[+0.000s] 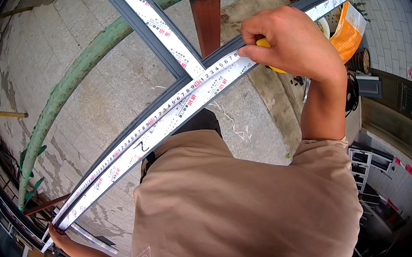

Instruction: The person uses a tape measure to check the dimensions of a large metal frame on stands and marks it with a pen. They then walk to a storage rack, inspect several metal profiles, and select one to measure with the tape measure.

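A dark metal window frame [218, 84], its faces covered in white printed protective film, stretches across in front of me. Along its near bar runs the white blade of a tape measure [174, 101], pulled out long. My right hand [291, 38] is closed round the tape's yellow case [263, 43], with the thumb and fingers at the blade by the bar's right part. Far to the left, my left hand [59, 237] grips the blade's end against the frame's corner; its fingers are partly hidden. A handwritten black mark shows on the film between my hands.
A green curved pole [79, 77] passes beneath the frame, with a reddish-brown post [207, 23] by it. An orange-and-white bag [349, 31] lies just beyond my right hand. Grey paving [124, 95] spreads below, and a white metal rack [362, 166] stands at lower right.
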Demonstrator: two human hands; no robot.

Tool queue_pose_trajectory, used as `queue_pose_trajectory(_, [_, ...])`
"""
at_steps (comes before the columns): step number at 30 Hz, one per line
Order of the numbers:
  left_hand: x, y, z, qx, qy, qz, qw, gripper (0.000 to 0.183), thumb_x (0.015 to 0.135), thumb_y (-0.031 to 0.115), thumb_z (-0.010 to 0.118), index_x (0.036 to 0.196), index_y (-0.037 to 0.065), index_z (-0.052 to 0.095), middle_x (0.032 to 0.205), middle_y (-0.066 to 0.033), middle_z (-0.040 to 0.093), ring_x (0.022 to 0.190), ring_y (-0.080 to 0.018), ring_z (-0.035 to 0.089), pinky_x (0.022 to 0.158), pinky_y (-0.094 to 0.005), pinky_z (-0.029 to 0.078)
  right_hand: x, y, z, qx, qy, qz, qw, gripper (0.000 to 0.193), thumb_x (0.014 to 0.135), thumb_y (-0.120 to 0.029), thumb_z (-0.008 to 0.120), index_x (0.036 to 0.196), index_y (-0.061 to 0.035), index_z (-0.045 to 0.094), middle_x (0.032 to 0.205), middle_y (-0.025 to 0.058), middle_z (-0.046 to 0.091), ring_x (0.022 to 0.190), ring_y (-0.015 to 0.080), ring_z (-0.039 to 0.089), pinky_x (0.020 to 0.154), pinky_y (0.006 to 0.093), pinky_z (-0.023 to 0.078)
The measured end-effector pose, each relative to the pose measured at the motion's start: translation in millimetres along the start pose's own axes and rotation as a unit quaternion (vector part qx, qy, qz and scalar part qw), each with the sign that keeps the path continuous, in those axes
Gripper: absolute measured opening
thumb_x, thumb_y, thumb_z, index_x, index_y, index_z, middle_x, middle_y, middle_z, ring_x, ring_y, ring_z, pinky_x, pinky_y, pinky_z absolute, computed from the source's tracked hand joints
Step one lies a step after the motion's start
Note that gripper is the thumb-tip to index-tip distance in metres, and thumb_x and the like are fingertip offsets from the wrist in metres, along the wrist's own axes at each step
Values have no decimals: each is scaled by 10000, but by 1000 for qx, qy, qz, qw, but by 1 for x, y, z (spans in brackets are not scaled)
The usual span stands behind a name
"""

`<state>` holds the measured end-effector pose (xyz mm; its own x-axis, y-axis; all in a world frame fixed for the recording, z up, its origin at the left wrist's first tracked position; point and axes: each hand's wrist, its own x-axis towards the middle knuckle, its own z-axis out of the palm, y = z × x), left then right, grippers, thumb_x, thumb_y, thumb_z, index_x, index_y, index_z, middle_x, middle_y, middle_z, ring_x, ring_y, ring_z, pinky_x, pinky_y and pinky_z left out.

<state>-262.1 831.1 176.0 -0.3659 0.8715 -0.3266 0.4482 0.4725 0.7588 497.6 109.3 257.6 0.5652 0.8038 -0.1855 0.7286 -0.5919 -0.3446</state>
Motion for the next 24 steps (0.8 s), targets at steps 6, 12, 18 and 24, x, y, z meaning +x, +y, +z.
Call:
queue_pose_trajectory(6, [-9, 0, 10, 13, -22, -12, 1000, 303, 888, 369, 832, 780, 192, 612, 660, 92, 507, 494, -38, 360, 403, -201, 258, 0, -7, 0, -2, -3, 8, 1000, 222, 793, -231, 802, 800, -55, 668, 758, 157, 670, 761, 405, 656, 655, 505, 489])
queue_pose_trajectory(12, [2, 0, 2, 19, -29, -19, 999, 315, 889, 375, 826, 763, 214, 587, 651, 100, 492, 484, -35, 348, 398, -198, 243, -2, -6, -1, 5, -6, 11, 1000, 222, 795, -232, 801, 804, -56, 666, 753, 153, 668, 757, 407, 652, 650, 504, 484])
queue_pose_trajectory(18, [5, -7, 5, 0, -41, -6, 999, 276, 948, 357, 759, 750, 239, 606, 596, 121, 484, 458, -21, 350, 397, -205, 225, 1, -7, -1, 4, -11, 7, 1000, 229, 790, -231, 807, 802, -56, 661, 752, 147, 669, 753, 405, 650, 648, 503, 480])
queue_pose_trajectory(24, [2, -7, 1, 11, -42, -1, 999, 275, 915, 354, 796, 769, 230, 600, 625, 114, 493, 463, -23, 348, 393, -200, 237, 1, -9, -3, 1, -14, 14, 1000, 232, 798, -230, 813, 797, -58, 658, 734, 145, 664, 736, 401, 646, 640, 499, 473])
